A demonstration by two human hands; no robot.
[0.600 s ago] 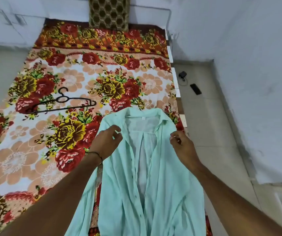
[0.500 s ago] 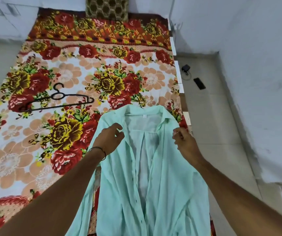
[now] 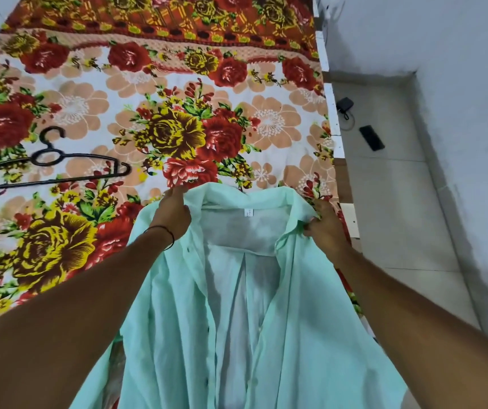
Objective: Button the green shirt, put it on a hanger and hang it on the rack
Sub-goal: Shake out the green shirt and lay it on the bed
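While both arms reach forward over the bed, the left hand grips the left side of the collar, its fingers curled over the fabric's top edge, knuckles up. A thin black thread circles that wrist. The right hand pinches the opposite side of the collar between thumb and curled fingers, bunching the cloth at the collar's tip.

Between the two hands the green shirt faces up with its front open, the two plackets lying apart so the paler inside back panel shows through the gap. A small white label sits just under the collar band at the centre. The shirt's body runs from the collar toward the person, passing under both forearms and out of the bottom of the view; a few buttons dot the left placket, none of them fastened.

The garment lies on a floral bedsheet printed with red and yellow roses, near the bed's right edge. A black hanger lies flat on that sheet, well to the left of the shirt, its hook pointing away from the person. Beyond the bed's right edge, on the pale tiled floor, rest a dark phone and, just beyond it, a small black charger with its cord. A white wall bounds the floor on the right.
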